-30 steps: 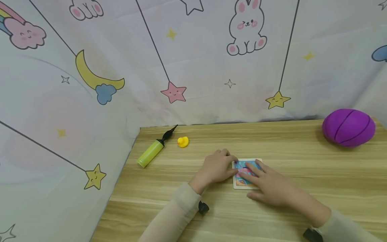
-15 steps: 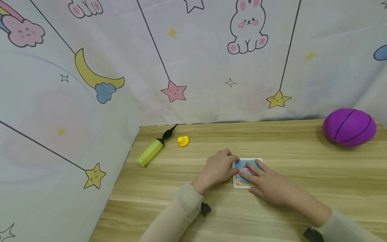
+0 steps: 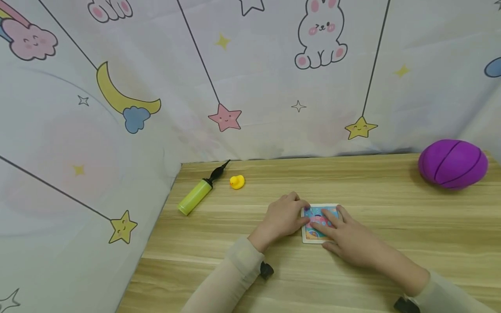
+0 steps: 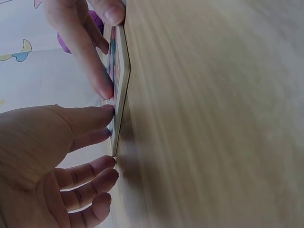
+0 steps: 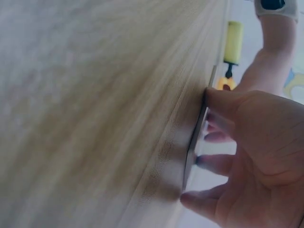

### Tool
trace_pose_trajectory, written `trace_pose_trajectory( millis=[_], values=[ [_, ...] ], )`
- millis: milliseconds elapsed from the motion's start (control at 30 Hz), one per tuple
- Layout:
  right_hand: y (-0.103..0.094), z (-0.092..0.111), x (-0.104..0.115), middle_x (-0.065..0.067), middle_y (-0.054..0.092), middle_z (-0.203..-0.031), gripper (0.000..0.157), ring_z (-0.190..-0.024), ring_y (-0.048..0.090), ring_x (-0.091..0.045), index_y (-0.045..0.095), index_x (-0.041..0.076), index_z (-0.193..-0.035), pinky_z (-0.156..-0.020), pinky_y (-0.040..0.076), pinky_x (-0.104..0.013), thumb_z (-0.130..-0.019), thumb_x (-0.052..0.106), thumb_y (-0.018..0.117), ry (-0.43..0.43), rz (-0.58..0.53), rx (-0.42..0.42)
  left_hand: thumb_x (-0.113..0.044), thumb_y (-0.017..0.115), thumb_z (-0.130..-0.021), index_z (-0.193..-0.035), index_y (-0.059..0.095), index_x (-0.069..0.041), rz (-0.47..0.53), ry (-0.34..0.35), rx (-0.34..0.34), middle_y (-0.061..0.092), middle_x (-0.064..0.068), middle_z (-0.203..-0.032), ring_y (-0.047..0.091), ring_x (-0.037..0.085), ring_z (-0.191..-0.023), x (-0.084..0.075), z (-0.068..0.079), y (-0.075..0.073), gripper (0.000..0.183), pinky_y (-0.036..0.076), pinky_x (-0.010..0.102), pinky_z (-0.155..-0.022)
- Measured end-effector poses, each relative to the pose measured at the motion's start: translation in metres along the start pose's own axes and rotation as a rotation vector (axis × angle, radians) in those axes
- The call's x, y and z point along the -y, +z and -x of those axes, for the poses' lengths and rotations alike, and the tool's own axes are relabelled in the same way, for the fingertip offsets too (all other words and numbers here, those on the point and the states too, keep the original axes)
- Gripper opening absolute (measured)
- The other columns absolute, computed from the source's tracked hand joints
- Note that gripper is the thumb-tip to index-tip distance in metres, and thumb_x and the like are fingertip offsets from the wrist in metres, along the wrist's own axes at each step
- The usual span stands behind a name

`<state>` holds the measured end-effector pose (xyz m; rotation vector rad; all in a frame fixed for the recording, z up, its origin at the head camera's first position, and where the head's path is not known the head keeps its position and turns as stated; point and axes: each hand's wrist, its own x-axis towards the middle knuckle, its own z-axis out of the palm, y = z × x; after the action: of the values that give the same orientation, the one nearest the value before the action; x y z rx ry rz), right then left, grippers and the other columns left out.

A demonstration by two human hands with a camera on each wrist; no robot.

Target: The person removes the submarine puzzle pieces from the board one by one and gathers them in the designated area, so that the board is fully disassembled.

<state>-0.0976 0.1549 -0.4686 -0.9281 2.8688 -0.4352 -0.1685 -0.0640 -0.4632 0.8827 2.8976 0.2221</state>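
Note:
A small square picture board (image 3: 318, 238) with a pale frame and a blue, pink and orange print lies flat on the table in the head view. My left hand (image 3: 282, 216) is at its left side, with thumb and forefinger tips on the print. In the left wrist view, the thin edge of the board (image 4: 124, 76) shows, and the left hand's other fingers (image 4: 89, 190) bend loosely beside its corner. My right hand (image 3: 354, 239) spreads over the right half, fingertips on the print and thumb at the near edge. Its fingers cover part of the picture.
A lime-green hand pump (image 3: 195, 196) with a black nozzle lies at the back left of the wooden table (image 3: 235, 282). Beside it sits a yellow toy duck (image 3: 237, 182). A purple ball (image 3: 453, 164) rests at the back right, before a patterned cloth backdrop (image 3: 266, 87).
My right thumb has drawn in to the board's near edge, and the right fingers have shifted slightly rightward over the print. The left hand and the board stay nearly still.

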Motion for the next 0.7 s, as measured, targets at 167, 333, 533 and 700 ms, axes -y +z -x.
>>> trace_pose_trajectory(
  millis=[167,333,533,700],
  values=[
    [0.0,0.0005,0.0019,-0.027,0.043,-0.156,0.052,-0.138,0.028,-0.068,0.056,0.023,-0.152,-0.097,0.046,-0.069,-0.102,0.037,0.066,0.011,0.01,-0.015,-0.043,0.073,-0.098,-0.129,0.072,-0.026,0.005,0.002,-0.002,0.062,-0.001,-0.121,0.06,0.015,-0.102,-0.0002,0.0,0.0003,0.036,0.054,0.03,-0.075],
    [0.0013,0.0005,0.0016,-0.026,0.045,-0.155,0.052,-0.137,0.029,-0.069,0.057,0.024,-0.151,-0.096,0.047,-0.069,-0.102,0.038,0.067,0.013,0.022,-0.025,-0.044,0.072,-0.098,-0.129,0.073,-0.026,0.002,-0.003,0.002,0.062,-0.001,-0.122,0.06,0.015,-0.104,-0.0012,0.0003,-0.0003,0.036,0.055,0.032,-0.076],
    [0.0045,-0.0002,-0.0001,-0.026,0.047,-0.153,0.052,-0.135,0.033,-0.069,0.058,0.024,-0.15,-0.102,0.04,-0.072,-0.101,0.039,0.067,0.0,0.056,-0.049,-0.043,0.073,-0.097,-0.128,0.074,-0.024,0.029,-0.015,0.0,0.062,-0.001,-0.121,0.06,0.015,-0.103,-0.0027,-0.001,0.001,0.036,0.054,0.03,-0.074],
    [0.0041,-0.0005,0.0011,-0.024,0.047,-0.154,0.052,-0.135,0.034,-0.068,0.057,0.027,-0.151,-0.099,0.04,-0.075,-0.101,0.04,0.067,0.014,0.064,-0.043,-0.04,0.077,-0.095,-0.124,0.076,-0.019,0.07,-0.018,-0.013,0.062,-0.001,-0.118,0.06,0.014,-0.099,-0.0039,-0.0047,0.0031,0.035,0.052,0.026,-0.072]
  ],
)
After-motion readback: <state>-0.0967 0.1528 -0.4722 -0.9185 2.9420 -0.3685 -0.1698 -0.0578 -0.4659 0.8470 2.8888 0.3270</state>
